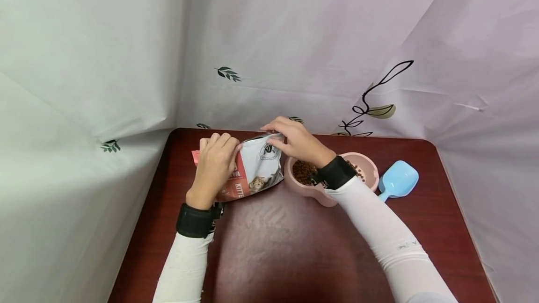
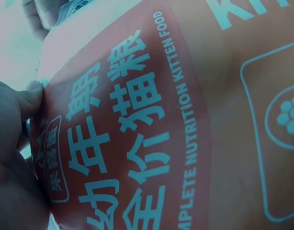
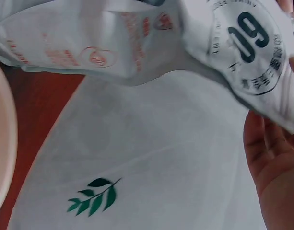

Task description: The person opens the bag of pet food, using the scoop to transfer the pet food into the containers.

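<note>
A white and orange-red bag of kitten food [image 1: 257, 165] lies slanted on the table in the head view, its printed front facing up. My left hand [image 1: 215, 165] grips the bag's upper left edge with curled fingers. At the upper right corner, my right hand [image 1: 301, 141] pinches the bag's rim between thumb and fingers. The left wrist view is filled by the bag's printed front, with the left thumb [image 2: 29, 100] at its edge. In the right wrist view the bag's side gusset shows, and the right hand [image 3: 276, 163] holds the corner.
Right of the bag is a pink double bowl [image 1: 320, 195], partly hidden under the right wrist, with brown kibble [image 1: 302, 172] in both sides. A light blue scoop [image 1: 399, 179] lies beyond it. White patterned cloth [image 1: 294, 50] hangs behind the dark red table [image 1: 286, 251].
</note>
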`<action>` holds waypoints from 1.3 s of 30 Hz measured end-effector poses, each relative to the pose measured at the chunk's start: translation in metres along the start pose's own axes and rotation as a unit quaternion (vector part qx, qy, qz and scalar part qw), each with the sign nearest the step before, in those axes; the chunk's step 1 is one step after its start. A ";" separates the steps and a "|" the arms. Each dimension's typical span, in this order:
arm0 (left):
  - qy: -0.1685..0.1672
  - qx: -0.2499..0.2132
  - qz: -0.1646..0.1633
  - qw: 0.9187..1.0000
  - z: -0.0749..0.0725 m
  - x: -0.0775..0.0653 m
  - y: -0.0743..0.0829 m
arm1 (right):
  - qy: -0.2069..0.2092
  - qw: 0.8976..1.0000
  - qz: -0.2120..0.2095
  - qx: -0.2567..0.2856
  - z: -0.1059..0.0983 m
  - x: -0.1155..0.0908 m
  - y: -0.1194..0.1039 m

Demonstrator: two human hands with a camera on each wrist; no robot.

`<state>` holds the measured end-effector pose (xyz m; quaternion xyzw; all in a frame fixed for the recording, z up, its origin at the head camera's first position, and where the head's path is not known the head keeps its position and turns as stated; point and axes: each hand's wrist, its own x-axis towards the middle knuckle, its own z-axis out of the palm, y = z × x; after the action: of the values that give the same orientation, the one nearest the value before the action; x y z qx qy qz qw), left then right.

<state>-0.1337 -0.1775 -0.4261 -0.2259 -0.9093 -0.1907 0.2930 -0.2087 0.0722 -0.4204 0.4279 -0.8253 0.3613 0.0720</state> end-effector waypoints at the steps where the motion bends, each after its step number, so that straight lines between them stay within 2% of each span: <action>1: 0.000 0.000 0.000 1.000 0.000 0.000 0.000 | -0.006 1.000 -0.003 -0.002 0.000 0.001 -0.001; 4: -0.003 0.000 -0.001 1.000 0.000 0.000 -0.001 | -0.005 1.000 -0.017 -0.001 0.001 0.005 -0.002; 13: -0.007 -0.002 -0.008 1.000 -0.001 -0.002 -0.002 | 0.048 0.997 -0.057 0.004 0.011 0.008 -0.001; 16: -0.004 -0.003 -0.007 1.000 -0.002 -0.002 -0.002 | 0.037 0.998 -0.055 -0.016 0.011 0.010 -0.005; 22: 0.002 0.000 0.002 1.000 -0.001 -0.001 -0.002 | -0.014 0.999 -0.033 -0.040 0.008 0.013 -0.015; 24: 0.003 -0.002 0.003 1.000 -0.001 -0.001 -0.001 | -0.012 0.998 -0.040 -0.037 0.009 0.015 -0.016; 31: 0.009 -0.006 0.010 1.000 -0.001 0.000 -0.002 | 0.039 0.996 -0.069 -0.051 0.017 0.017 -0.016; 36: 0.007 -0.005 0.008 1.000 -0.002 -0.001 -0.003 | 0.015 0.993 -0.050 -0.106 0.018 0.020 -0.023; 39: 0.005 -0.001 0.010 1.000 -0.002 -0.001 -0.003 | 0.000 0.990 -0.059 -0.130 0.018 0.022 -0.028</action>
<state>-0.1335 -0.1814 -0.4259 -0.2346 -0.9052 -0.1901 0.2991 -0.1983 0.0354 -0.4090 0.4632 -0.8383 0.2463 0.1483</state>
